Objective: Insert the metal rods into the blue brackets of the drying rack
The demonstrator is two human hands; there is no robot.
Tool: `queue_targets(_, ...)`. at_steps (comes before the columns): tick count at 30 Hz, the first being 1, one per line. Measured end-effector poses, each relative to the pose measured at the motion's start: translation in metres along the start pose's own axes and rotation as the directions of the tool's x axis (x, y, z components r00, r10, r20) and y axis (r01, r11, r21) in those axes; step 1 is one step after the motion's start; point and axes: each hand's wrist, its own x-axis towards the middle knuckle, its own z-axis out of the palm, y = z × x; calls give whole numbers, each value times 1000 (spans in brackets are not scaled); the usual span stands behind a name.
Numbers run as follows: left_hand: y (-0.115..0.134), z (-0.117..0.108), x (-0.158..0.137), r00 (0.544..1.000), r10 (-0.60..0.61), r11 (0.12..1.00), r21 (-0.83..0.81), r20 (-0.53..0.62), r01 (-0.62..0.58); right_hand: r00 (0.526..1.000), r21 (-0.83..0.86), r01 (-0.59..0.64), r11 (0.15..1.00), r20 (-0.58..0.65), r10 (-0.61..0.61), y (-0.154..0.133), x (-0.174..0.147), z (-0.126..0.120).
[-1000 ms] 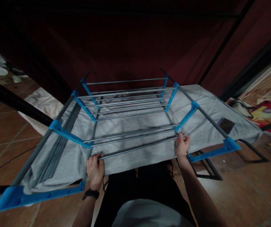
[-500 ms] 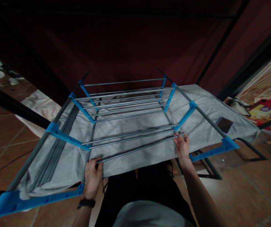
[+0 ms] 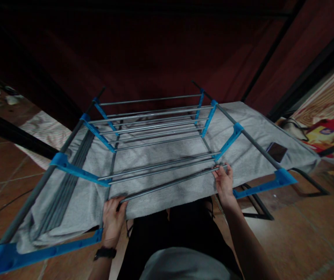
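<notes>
A grey metal tube (image 3: 167, 184) slants across the near side of a partly built rack, its right end farther from me. My left hand (image 3: 113, 216) is closed around the tube's left end. At the other end, my right hand (image 3: 223, 181) pinches it between thumb and fingers. Beyond the tube stands the rack frame, with blue plastic brackets (image 3: 81, 171) joined by grey rods (image 3: 161, 142). One blue bracket (image 3: 267, 184) at the near right and another blue bracket (image 3: 44, 252) at the near left have no rods between them.
A grey cloth (image 3: 152, 208) lies under the rack. Several loose tubes (image 3: 65, 190) lie on it at the left. A phone (image 3: 277, 151) rests on the right part. Black metal legs (image 3: 257, 208) stand below, and a red and yellow package (image 3: 330, 138) is at the far right.
The left side of the rack has shifted slightly outward to the left. Both hands keep their grip on the tube, which has barely moved.
</notes>
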Motion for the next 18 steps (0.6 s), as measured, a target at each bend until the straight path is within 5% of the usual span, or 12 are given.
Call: queue_targets(18,-2,2,1,996,49,988,141,69,-58,988,-97,101,990,-108,-111,20,-3,11)
